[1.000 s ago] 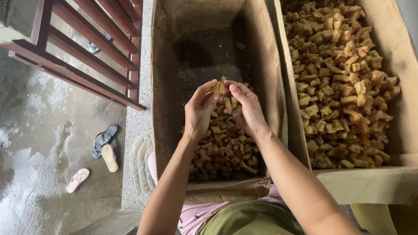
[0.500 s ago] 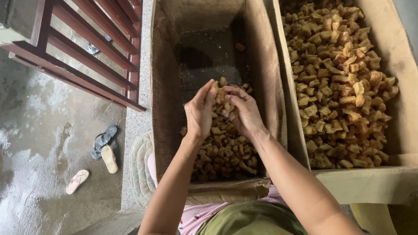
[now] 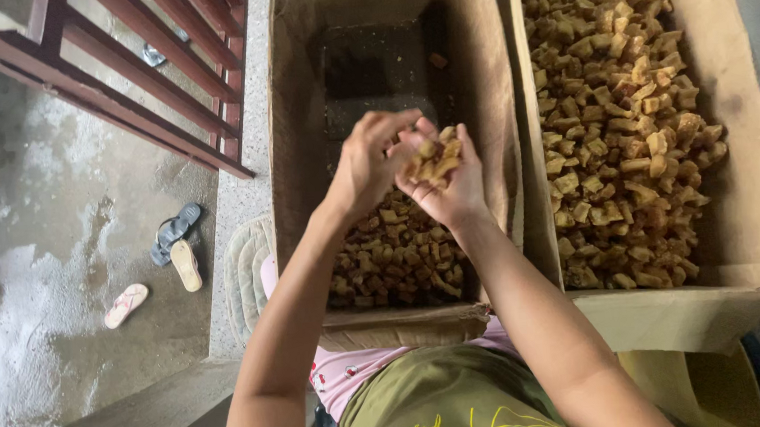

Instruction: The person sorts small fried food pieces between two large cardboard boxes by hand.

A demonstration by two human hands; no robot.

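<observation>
A handful of small golden-brown chunks [image 3: 434,157] sits in the cupped right hand [image 3: 446,179], raised above the nearer cardboard box [image 3: 296,157]. The left hand [image 3: 367,162] curls over it, fingertips touching the pile. Below, more chunks [image 3: 397,257] cover the box's near end; its far end shows a dark bare bottom. A second box [image 3: 747,166] just to the right is heaped with paler pieces [image 3: 626,122]. Sandals [image 3: 175,248] lie on the wet floor [image 3: 32,268] beside red railings [image 3: 152,69].

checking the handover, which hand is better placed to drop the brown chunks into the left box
Right. The right hand is cupped palm-up with the brown chunks in it, above the left cardboard box. The left hand only touches the pile from above.
</observation>
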